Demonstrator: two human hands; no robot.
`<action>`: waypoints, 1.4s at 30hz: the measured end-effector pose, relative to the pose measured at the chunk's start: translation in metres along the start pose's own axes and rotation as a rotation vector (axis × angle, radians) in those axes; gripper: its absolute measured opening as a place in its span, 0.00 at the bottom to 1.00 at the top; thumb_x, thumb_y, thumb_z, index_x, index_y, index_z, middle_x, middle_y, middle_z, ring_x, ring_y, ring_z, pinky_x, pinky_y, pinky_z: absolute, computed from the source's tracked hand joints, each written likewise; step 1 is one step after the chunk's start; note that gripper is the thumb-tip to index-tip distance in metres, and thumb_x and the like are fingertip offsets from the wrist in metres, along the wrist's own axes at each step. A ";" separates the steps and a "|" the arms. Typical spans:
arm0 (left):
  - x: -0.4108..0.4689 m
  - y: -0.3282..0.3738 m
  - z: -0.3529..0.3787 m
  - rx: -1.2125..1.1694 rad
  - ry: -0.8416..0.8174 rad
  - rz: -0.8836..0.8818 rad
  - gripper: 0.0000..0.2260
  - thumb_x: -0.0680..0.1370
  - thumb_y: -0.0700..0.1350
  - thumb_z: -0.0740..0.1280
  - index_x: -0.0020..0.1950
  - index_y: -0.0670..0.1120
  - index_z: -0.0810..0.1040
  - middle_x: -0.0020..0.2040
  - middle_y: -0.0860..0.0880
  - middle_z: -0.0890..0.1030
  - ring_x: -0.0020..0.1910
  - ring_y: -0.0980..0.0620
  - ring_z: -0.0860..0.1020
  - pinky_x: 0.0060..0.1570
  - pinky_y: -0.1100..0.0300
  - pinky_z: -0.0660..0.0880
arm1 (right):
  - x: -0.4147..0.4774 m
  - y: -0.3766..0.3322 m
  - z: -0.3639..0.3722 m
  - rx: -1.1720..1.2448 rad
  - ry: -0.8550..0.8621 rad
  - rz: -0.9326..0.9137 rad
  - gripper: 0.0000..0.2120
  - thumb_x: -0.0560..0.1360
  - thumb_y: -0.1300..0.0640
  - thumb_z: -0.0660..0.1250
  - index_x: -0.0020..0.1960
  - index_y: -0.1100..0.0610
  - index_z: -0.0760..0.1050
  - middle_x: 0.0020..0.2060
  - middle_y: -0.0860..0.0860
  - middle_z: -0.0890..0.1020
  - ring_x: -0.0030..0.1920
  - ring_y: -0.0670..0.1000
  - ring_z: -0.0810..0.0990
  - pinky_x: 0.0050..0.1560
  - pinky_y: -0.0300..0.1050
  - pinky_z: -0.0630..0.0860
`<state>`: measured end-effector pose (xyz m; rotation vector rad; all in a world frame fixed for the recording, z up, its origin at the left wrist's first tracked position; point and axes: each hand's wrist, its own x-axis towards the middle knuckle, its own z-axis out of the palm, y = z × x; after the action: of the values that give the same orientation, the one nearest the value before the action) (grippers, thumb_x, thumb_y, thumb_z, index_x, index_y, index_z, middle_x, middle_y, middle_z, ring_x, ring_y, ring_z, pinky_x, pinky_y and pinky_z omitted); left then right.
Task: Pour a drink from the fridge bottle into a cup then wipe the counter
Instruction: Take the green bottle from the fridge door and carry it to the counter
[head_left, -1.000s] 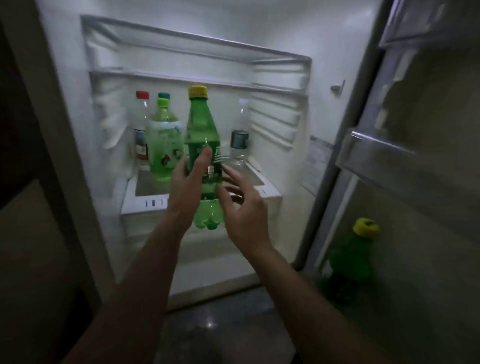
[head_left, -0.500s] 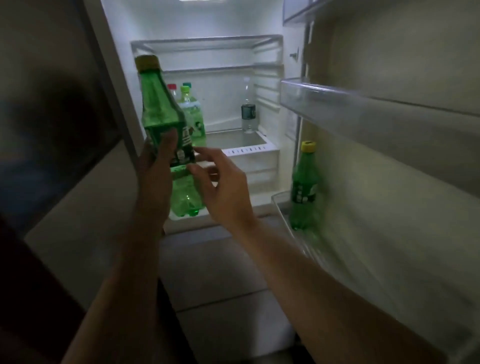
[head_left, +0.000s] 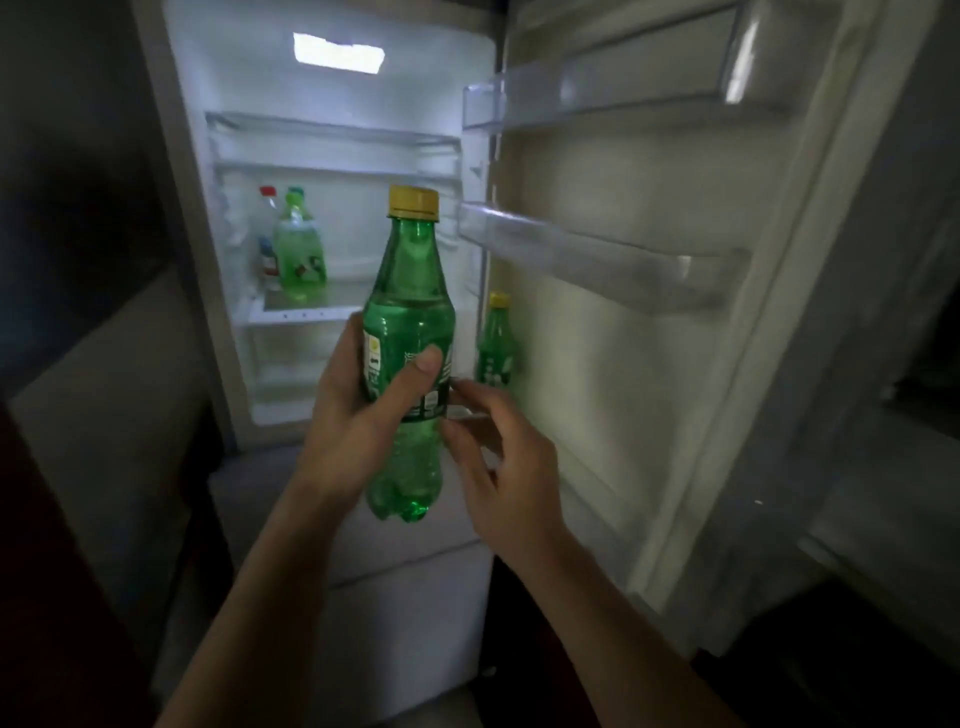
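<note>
In front of the open white fridge (head_left: 332, 156), the left hand (head_left: 358, 415) wraps the labelled waist of the green plastic bottle with yellow cap (head_left: 408, 312). The right hand (head_left: 498, 467) hovers beside it, fingers loose, holding nothing. Nearly full, the bottle is probably weighty and cold-slick, so the waist suits gripping.

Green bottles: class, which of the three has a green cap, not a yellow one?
The pale green bottle on the inner shelf, beside the red-capped bottle. The held bottle in the left hand and the door-rack bottle have yellow caps.
</note>
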<state>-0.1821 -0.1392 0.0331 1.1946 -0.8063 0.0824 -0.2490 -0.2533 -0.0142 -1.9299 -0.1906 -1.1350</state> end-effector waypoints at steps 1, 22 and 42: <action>-0.012 -0.003 0.006 -0.025 -0.003 -0.014 0.16 0.71 0.50 0.70 0.59 0.51 0.76 0.47 0.57 0.84 0.45 0.60 0.83 0.40 0.68 0.77 | -0.013 -0.002 -0.008 -0.023 -0.020 0.028 0.14 0.78 0.59 0.66 0.63 0.50 0.73 0.53 0.36 0.78 0.51 0.36 0.81 0.51 0.31 0.76; -0.091 0.043 0.306 -0.173 -0.376 0.173 0.11 0.75 0.53 0.68 0.57 0.57 0.75 0.48 0.57 0.81 0.49 0.59 0.81 0.47 0.63 0.78 | -0.107 -0.033 -0.311 -0.391 0.407 -0.078 0.17 0.80 0.48 0.62 0.61 0.59 0.76 0.50 0.46 0.80 0.49 0.36 0.81 0.49 0.32 0.76; -0.308 0.040 0.544 -0.667 -1.130 0.005 0.16 0.75 0.53 0.69 0.57 0.45 0.76 0.47 0.58 0.82 0.48 0.61 0.80 0.46 0.69 0.74 | -0.356 -0.171 -0.474 -1.211 0.793 0.471 0.14 0.77 0.59 0.68 0.62 0.60 0.78 0.46 0.51 0.86 0.47 0.41 0.84 0.48 0.36 0.80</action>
<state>-0.7027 -0.4786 -0.0479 0.5153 -1.6420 -0.8679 -0.8434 -0.4011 -0.0861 -2.0276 1.6055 -1.7378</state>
